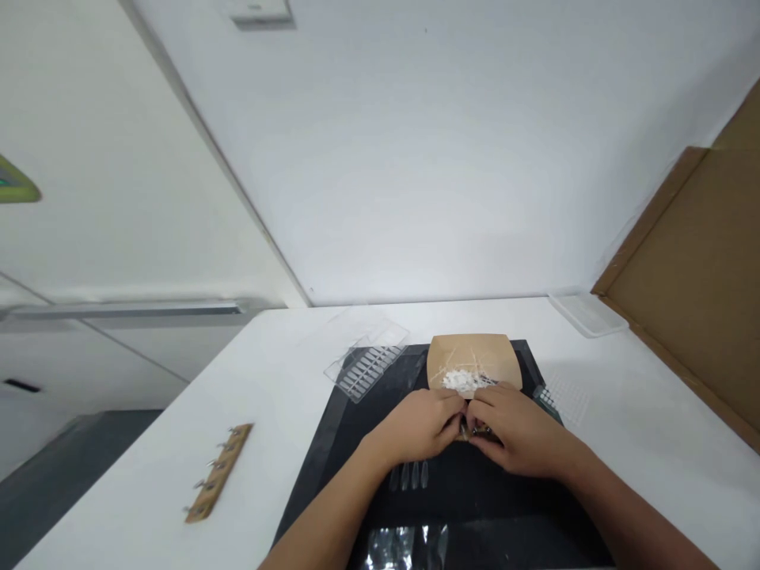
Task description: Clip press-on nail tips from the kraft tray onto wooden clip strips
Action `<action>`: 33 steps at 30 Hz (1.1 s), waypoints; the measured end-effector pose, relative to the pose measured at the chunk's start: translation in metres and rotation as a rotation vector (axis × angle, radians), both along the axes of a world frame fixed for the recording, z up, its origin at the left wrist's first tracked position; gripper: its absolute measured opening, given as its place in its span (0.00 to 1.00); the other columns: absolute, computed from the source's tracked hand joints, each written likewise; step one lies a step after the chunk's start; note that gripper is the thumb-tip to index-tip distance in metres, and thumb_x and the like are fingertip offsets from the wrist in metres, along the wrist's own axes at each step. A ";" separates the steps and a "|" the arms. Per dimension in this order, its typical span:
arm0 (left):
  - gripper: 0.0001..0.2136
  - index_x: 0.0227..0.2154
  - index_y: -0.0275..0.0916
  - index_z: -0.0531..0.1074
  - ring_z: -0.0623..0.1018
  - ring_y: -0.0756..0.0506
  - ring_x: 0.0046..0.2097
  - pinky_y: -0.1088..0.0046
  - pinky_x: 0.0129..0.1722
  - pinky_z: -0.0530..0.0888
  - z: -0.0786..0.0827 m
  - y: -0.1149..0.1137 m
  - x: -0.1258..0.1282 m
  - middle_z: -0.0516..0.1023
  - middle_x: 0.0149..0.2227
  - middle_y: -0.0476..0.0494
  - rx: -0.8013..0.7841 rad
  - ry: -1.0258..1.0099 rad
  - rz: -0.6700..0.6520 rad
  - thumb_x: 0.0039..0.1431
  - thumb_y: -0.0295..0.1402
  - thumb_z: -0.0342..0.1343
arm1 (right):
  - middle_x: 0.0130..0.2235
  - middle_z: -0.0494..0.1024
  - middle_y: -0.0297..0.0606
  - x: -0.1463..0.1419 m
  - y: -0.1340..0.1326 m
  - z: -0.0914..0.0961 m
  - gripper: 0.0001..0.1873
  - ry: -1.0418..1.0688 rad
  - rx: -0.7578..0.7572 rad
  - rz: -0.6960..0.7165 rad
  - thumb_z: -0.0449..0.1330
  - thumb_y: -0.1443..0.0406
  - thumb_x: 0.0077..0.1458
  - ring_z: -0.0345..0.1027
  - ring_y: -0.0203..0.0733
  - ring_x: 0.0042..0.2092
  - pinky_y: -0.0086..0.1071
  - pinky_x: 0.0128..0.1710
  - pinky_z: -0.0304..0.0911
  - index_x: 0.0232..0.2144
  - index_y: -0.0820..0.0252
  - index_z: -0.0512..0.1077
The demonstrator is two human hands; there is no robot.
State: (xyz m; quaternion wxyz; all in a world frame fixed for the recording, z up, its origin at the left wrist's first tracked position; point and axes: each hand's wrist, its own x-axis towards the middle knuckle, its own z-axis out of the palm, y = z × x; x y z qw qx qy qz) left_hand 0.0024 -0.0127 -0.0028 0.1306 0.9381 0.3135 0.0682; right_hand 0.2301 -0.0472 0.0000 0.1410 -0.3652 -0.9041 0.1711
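Observation:
My left hand and my right hand meet over a black mat, fingers pinched together around a small item I cannot make out. Just beyond the fingertips a brown paper tray holds a pile of small white pieces. Several clear nail tips lie in a row on the mat below my left hand. More clear pieces show at the mat's near edge.
A clear case of nail tips lies open at the mat's far left. A wooden strip with metal hooks rests on the white table at left. A clear lid and a cardboard sheet stand at right. White walls rise behind.

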 end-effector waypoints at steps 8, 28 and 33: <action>0.02 0.36 0.40 0.71 0.80 0.45 0.39 0.70 0.36 0.70 0.001 -0.001 0.002 0.80 0.39 0.47 0.028 0.032 0.014 0.66 0.29 0.54 | 0.41 0.77 0.37 -0.001 0.000 -0.001 0.03 0.013 -0.012 -0.010 0.62 0.67 0.64 0.69 0.45 0.45 0.38 0.47 0.59 0.38 0.57 0.70; 0.04 0.39 0.39 0.72 0.78 0.45 0.38 0.70 0.34 0.73 0.002 -0.004 0.003 0.76 0.44 0.45 0.129 0.097 0.003 0.67 0.31 0.53 | 0.41 0.77 0.36 0.001 0.001 -0.003 0.04 0.039 -0.033 -0.020 0.63 0.66 0.64 0.70 0.46 0.45 0.39 0.47 0.60 0.39 0.56 0.70; 0.05 0.41 0.39 0.72 0.77 0.46 0.36 0.69 0.34 0.74 0.000 -0.005 0.003 0.75 0.48 0.43 0.166 0.122 0.010 0.67 0.32 0.53 | 0.41 0.77 0.37 0.000 0.001 -0.004 0.03 0.048 -0.033 -0.019 0.63 0.65 0.65 0.69 0.45 0.45 0.39 0.48 0.59 0.38 0.57 0.70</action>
